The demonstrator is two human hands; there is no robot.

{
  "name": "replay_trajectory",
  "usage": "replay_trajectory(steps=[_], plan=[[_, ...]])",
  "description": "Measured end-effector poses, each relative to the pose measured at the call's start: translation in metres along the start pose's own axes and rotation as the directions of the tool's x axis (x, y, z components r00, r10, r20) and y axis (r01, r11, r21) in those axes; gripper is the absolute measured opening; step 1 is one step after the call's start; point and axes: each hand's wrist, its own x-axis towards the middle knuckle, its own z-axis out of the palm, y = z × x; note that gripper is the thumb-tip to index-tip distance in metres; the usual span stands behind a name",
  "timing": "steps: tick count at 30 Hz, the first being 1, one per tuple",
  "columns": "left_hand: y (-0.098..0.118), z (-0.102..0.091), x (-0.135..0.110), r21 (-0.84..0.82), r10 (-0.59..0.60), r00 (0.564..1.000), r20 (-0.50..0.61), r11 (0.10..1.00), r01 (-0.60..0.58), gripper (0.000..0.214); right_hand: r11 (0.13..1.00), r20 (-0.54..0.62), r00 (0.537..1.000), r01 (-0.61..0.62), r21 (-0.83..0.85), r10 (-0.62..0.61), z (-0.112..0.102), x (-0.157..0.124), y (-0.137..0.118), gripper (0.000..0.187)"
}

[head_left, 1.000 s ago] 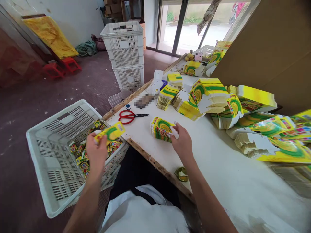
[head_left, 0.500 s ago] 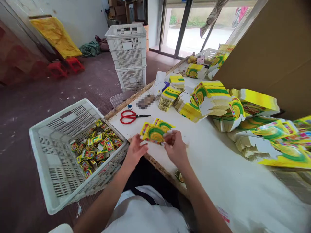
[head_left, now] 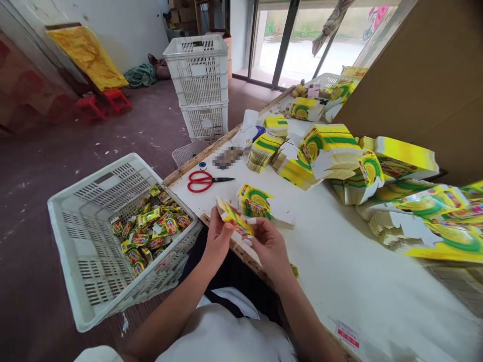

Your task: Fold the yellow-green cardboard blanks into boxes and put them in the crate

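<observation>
Between my two hands, over the table's front edge, is a small yellow and green printed carton [head_left: 237, 221], tilted on its side. My left hand [head_left: 218, 236] pinches its left end with thumb and fingers. At its right end, my right hand [head_left: 267, 242] is closed with the fingertips on the card. Just beyond lies a short stack of flat printed cartons [head_left: 256, 202] on the white tabletop [head_left: 324, 251]. Red-handled scissors [head_left: 202, 181] lie farther left, blades pointing right, with a small spool [head_left: 203, 165] behind them.
A white plastic crate [head_left: 90, 251] holding several small folded cartons [head_left: 154, 226] stands left of the table. Stacked flat cartons [head_left: 332, 146] line the table's far and right side. Stacked white crates [head_left: 199, 85] stand behind, and a large cardboard sheet [head_left: 415, 65] leans at the right.
Both hands have drawn the carton back toward me and turned it from lying face-up to a tilted edge-on pose. The stack of flat cartons beneath now shows.
</observation>
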Motion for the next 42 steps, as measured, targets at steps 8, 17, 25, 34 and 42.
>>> replay_trajectory(steps=[8, 17, 25, 34, 42], plan=[[0.012, -0.028, 0.011, 0.189, 0.0, 0.998, 0.066, 0.982, -0.013, 0.039, 0.816, 0.036, 0.945, 0.299, -0.494, -0.325, -0.03, 0.003, -0.002, 0.019], [0.037, -0.023, -0.001, 0.717, -0.238, 0.824, 0.515, 0.646, -0.262, 0.076, 0.403, 0.355, 0.732, 0.639, -0.655, -0.582, -0.038, -0.007, -0.018, 0.03], [0.022, -0.008, -0.02, 0.726, -0.069, 0.834, 0.548, 0.535, -0.433, 0.072, 0.963, 0.076, 0.988, -0.145, 0.227, 0.131, -0.019, -0.006, -0.003, 0.056], [0.022, -0.012, -0.012, 0.708, -0.092, 0.8, 0.593, 0.532, -0.464, 0.065, 0.998, 0.174, 0.984, -0.033, -0.048, 0.041, -0.02, -0.01, 0.001, 0.057], [0.012, -0.007, -0.01, 0.759, -0.007, 0.878, 0.479, 0.505, -0.411, 0.059, 0.931, 0.089, 0.979, 0.202, -0.305, -0.183, -0.018, -0.005, 0.016, 0.047]])
